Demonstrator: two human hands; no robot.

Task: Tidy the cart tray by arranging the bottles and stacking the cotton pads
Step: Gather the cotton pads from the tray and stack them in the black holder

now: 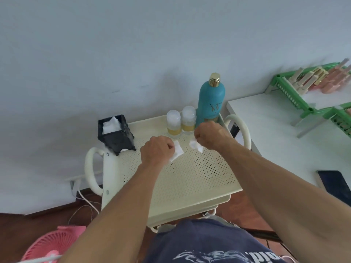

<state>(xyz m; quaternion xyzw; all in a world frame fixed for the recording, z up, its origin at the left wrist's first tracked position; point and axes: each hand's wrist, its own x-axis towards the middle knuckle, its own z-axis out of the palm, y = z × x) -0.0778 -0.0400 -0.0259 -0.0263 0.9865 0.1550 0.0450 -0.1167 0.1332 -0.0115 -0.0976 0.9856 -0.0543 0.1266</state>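
Observation:
On the cream perforated cart tray (190,177), my left hand (156,149) is closed over a white cotton pad (177,151) that sticks out to its right. My right hand (210,135) pinches another white cotton pad (195,144) just above the tray. Behind the hands, at the tray's far edge, stand two small clear bottles with yellow liquid (173,123) (189,120) and a tall teal bottle with a gold cap (209,99), side by side. A black holder (115,134) at the tray's far left corner contains more white pads.
A white table (275,133) adjoins the cart on the right, with a dark phone (334,184) near its front edge and a green rack (313,88) of cosmetics at the back. A pink fan (55,245) and cables lie on the floor to the left.

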